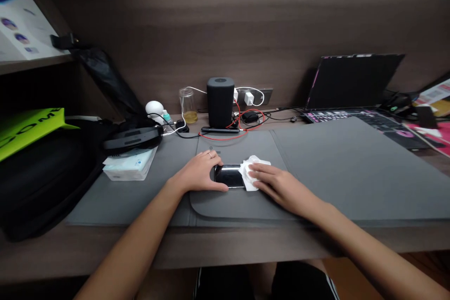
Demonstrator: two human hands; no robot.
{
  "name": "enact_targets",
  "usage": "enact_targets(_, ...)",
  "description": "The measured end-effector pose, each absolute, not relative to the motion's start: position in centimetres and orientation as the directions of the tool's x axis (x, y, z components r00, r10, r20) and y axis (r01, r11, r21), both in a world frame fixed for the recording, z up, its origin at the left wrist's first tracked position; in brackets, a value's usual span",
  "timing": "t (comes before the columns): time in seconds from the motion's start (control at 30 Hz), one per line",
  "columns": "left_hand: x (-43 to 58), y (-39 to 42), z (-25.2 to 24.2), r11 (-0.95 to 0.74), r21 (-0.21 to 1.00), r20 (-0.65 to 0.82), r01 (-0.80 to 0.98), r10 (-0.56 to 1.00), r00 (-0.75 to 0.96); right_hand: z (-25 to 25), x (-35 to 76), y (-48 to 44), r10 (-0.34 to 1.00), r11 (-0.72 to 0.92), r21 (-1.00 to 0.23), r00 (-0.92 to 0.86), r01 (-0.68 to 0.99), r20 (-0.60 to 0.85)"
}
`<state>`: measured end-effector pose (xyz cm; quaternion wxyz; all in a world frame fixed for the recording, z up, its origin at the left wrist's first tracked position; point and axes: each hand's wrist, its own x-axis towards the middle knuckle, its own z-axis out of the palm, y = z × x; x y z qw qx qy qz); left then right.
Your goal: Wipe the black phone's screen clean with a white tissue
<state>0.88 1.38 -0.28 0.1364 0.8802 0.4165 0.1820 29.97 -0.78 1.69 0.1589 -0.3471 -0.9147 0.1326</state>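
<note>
A smartphone (pixel 229 176) with a dark, shiny screen lies flat and sideways on the grey desk mat (pixel 239 206). My left hand (pixel 200 172) grips its left end, thumb along the near edge and fingers at the far edge; a ring sits on one finger. My right hand (pixel 281 185) presses a crumpled white tissue (pixel 251 168) onto the phone's right end with its fingertips. That end of the phone is hidden under the tissue.
Behind the phone stand a black speaker (pixel 221 103), a glass jar (pixel 188 105) and tangled cables. An open laptop (pixel 351 84) is at the right. To the left are a tissue pack (pixel 130 166) with a dark device on top and a black bag (pixel 45 173).
</note>
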Motion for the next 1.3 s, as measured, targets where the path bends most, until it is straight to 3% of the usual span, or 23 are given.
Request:
enact_targets(0.43,1.0,1.4,-0.3,-0.591,0.396,0.176,0.703,0.800,0.573,1.0,23.6,-0.9,0.541,0.828,-0.296,-0.819,0.477,0.193)
enact_targets(0.8,1.1,1.3,-0.1,-0.585,0.404,0.168,0.703,0.803,0.572,1.4,30.4,-2.3,0.662,0.749,-0.249,-0.711,0.614,0.236)
enact_targets(1.3,1.1,1.1,-0.1,-0.592,0.385,0.162,0.707,0.798,0.580,1.0,24.6,0.7,0.491,0.856,-0.302,-0.841,0.419,0.226)
